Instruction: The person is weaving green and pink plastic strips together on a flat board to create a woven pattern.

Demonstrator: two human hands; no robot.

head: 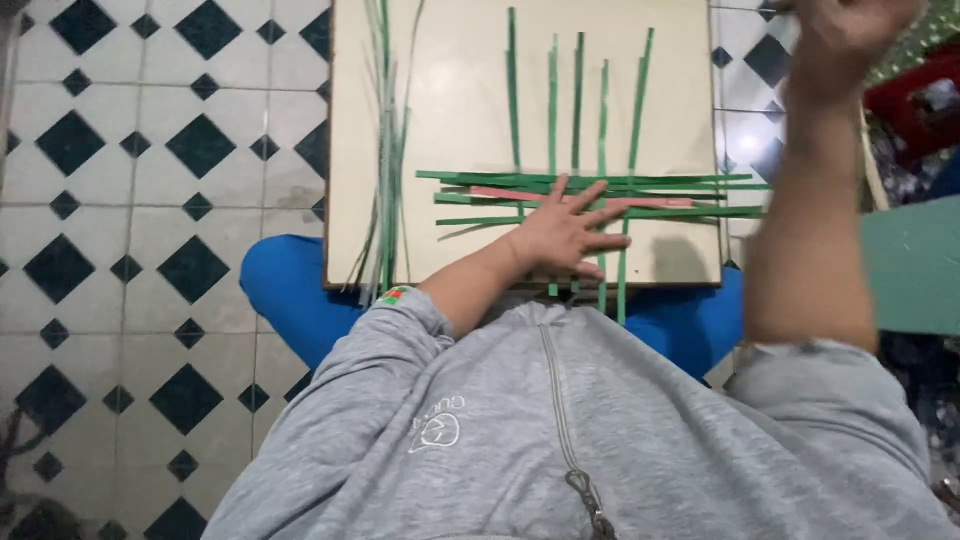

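Observation:
A cream board rests on my lap. On it lie several upright green leaf strips crossed by several horizontal green strips, with a pinkish strip among them. My left hand lies flat on the woven strips, fingers spread, pressing them down. My right hand is raised at the top right, above and off the board's right edge; it is blurred, and whether it holds anything cannot be told.
A loose bundle of thin green strips lies along the board's left side. White floor tiles with dark diamonds lie to the left. A green surface and red object are at right.

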